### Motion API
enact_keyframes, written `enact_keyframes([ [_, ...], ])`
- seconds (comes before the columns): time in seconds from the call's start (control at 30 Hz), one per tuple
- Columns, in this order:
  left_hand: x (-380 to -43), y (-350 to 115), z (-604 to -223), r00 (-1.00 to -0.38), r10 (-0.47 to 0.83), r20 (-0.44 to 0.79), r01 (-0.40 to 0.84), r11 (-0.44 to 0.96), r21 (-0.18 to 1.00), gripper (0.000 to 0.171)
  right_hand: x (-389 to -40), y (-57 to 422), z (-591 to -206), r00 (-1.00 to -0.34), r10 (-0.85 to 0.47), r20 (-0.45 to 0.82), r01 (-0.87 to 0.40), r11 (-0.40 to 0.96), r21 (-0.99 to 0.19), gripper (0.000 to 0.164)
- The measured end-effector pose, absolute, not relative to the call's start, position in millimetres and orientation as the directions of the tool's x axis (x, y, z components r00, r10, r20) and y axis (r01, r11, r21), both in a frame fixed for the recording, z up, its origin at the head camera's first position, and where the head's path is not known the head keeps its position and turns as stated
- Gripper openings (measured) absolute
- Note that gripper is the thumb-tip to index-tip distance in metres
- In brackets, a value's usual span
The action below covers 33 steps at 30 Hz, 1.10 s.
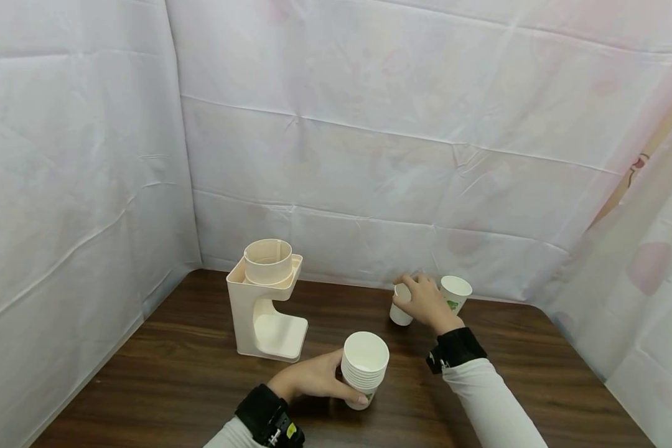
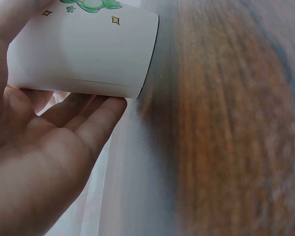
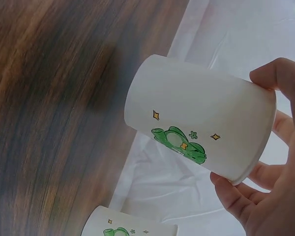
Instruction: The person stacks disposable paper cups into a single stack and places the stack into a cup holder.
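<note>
My left hand (image 1: 320, 375) grips a stack of white paper cups (image 1: 365, 361) near the table's front. In the left wrist view its thumb and fingers wrap the lowest cup (image 2: 88, 54), whose base is close over the table. Farther back, my right hand (image 1: 428, 302) pinches a single paper cup (image 3: 201, 115) by its rim, thumb on one side and fingers on the other. A green cartoon and small yellow stars decorate that cup's side. Just right of it stands another paper cup (image 1: 456, 287), upright with the same print.
A cream-coloured stand (image 1: 246, 317) with a round cup-shaped holder (image 1: 268, 261) on top and a flat base is at the left of the dark wooden table (image 1: 173, 373). Pale cloth (image 1: 341, 155) hangs behind and at both sides.
</note>
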<state>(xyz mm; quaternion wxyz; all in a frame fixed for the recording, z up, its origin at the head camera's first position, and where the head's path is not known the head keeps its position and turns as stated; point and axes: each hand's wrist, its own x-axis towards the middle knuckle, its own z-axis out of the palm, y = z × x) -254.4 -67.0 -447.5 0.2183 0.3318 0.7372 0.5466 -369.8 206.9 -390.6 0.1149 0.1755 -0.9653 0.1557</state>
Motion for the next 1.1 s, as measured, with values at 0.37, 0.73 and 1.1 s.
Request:
enact_keyframes([
  [0.37,-255.1,-67.1,-448.3,-0.67,0.74,0.048,0.264,0.178,0.948,0.071,-343.1,203.7,-385.5,-0.881,-0.312,0.357,-0.422,0.859,-0.289,0.038],
  [0.73,-254.6,-68.4,-448.6,-0.681,0.732,0.034,0.256,0.194,0.947,0.071,-321.1,196.0,-378.1,-0.844,-0.329,0.424,-0.474,0.828,-0.3,0.036],
  [1.1,-253.1,-68.0,-447.7,-0.674,0.737,0.051,0.264,0.176,0.949,0.072,-303.9,192.7,-367.7,-0.809,-0.359,0.466,-0.522,0.804,-0.286,0.034],
])
